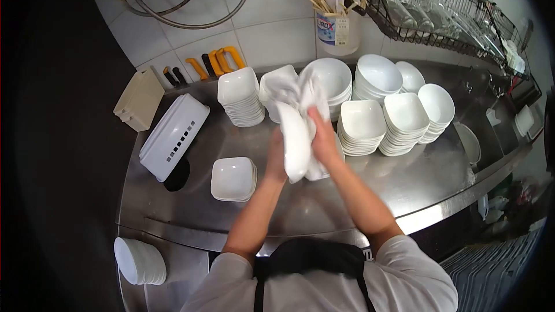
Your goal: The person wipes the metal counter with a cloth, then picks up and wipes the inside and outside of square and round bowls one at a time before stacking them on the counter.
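Note:
Over the steel counter, my left hand [277, 153] grips a white bowl [295, 149], tilted on its edge. My right hand [325, 137] is closed on a white cloth [312, 95], pressed against the bowl; the cloth's upper part is blurred by motion. Some of my left fingers are hidden behind the bowl. A short stack of square white bowls [233, 178] stands to the left of my hands. Just behind them are a tall stack of square bowls [239, 95] and a stack of round bowls [329, 78], partly covered by the cloth.
More bowl stacks [362, 121] line the counter [370, 196] to the right. A white plastic basket [174, 137] lies at the left, near a beige container [139, 99]. Knives with orange handles [221, 60] stand by the wall. A wire rack [433, 14] with glasses hangs upper right.

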Available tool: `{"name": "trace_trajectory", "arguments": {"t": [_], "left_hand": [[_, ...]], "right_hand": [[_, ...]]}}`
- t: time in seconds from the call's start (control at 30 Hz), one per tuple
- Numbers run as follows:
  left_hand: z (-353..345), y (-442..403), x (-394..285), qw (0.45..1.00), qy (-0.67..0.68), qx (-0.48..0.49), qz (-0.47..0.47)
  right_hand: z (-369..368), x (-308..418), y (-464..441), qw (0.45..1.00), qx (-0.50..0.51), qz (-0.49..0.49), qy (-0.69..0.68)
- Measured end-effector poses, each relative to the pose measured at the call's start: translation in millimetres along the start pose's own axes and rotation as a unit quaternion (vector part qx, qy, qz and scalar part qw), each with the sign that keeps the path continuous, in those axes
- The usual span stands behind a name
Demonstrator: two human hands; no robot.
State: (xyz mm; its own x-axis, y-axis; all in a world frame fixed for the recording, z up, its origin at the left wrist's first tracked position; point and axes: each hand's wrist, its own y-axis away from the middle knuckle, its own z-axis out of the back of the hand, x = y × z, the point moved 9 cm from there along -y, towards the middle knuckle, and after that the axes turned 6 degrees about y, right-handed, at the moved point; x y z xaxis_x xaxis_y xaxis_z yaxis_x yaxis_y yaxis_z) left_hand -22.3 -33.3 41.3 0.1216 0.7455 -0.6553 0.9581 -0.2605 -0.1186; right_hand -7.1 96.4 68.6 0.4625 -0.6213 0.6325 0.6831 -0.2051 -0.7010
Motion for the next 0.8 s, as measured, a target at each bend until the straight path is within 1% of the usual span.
{"name": "trace_trajectory", "arguments": {"t": [0.03, 0.07, 0.1, 0.13, 0.17, 0.2, 0.23, 0.27, 0.3, 0.33, 0.37, 0.43, 0.47, 0.5, 0.53, 0.57, 0.6, 0.63, 0.67, 0.7, 0.77, 0.8], "left_hand": [[5, -4, -7, 0.995, -0.038, -0.088, -0.017], [19, -16, -13, 0.987, -0.116, -0.101, -0.044], [45, -33, -17, 0.972, -0.193, -0.115, -0.071], [64, -42, -23, 0.95, -0.27, -0.13, -0.092], [74, -42, -21, 0.941, -0.306, -0.131, -0.059], [57, -35, -26, 0.91, -0.391, -0.049, -0.128], [38, -21, -25, 0.862, -0.467, 0.038, -0.193], [33, -14, -16, 0.862, -0.466, 0.062, -0.19], [27, -6, -8, 0.862, -0.463, 0.087, -0.187], [35, -5, 7, 0.914, -0.387, 0.047, -0.116], [24, 0, 4, 0.917, -0.369, 0.072, -0.131], [-1, 8, -29, 0.907, -0.371, 0.032, -0.196], [-14, 13, -45, 0.9, -0.372, 0.011, -0.228], [-4, 10, -57, 0.879, -0.385, -0.063, -0.275], [20, -1, -61, 0.91, -0.299, -0.128, -0.258], [38, -8, -67, 0.927, -0.202, -0.193, -0.252], [46, -5, -79, 0.881, -0.3, -0.261, -0.258], [46, 1, -86, 0.856, -0.337, -0.268, -0.288], [44, 6, -93, 0.829, -0.373, -0.271, -0.316], [39, 8, -91, 0.847, -0.386, -0.223, -0.287], [24, 27, -92, 0.875, -0.406, -0.127, -0.231], [20, 29, -90, 0.897, -0.406, -0.09, -0.153]], "right_hand": [[8, 22, 8, 0.962, -0.007, -0.169, -0.215], [2, 19, 30, 0.902, -0.055, -0.23, -0.362], [5, 32, 45, 0.889, -0.073, -0.191, -0.409], [13, 51, 37, 0.939, -0.047, -0.116, -0.321], [25, 72, 34, 0.972, -0.026, -0.042, -0.228], [37, 95, 34, 0.991, -0.007, 0.03, -0.13], [57, 126, 12, 0.983, -0.023, 0.159, -0.085], [64, 146, -18, 0.975, 0.035, 0.186, -0.116], [53, 119, -27, 0.958, 0.085, 0.029, -0.273], [35, 97, -23, 0.891, 0.13, -0.128, -0.416], [23, 79, -16, 0.861, 0.166, -0.219, -0.427], [4, 32, 13, 0.904, 0.058, -0.255, -0.339], [-2, 20, 30, 0.918, 0.004, -0.267, -0.294], [-10, 29, 49, 0.878, -0.037, -0.272, -0.393], [-20, 38, 73, 0.824, -0.077, -0.277, -0.488], [-26, 42, 88, 0.758, -0.118, -0.283, -0.576], [-18, 43, 84, 0.853, -0.068, -0.251, -0.453], [-7, 42, 80, 0.924, -0.018, -0.212, -0.318], [-3, 44, 76, 0.97, 0.031, -0.168, -0.173], [17, 34, 55, 0.965, -0.103, -0.18, -0.163], [46, 36, 7, 0.93, -0.093, -0.246, -0.258], [52, 34, -10, 0.95, -0.054, -0.218, -0.218]]}}
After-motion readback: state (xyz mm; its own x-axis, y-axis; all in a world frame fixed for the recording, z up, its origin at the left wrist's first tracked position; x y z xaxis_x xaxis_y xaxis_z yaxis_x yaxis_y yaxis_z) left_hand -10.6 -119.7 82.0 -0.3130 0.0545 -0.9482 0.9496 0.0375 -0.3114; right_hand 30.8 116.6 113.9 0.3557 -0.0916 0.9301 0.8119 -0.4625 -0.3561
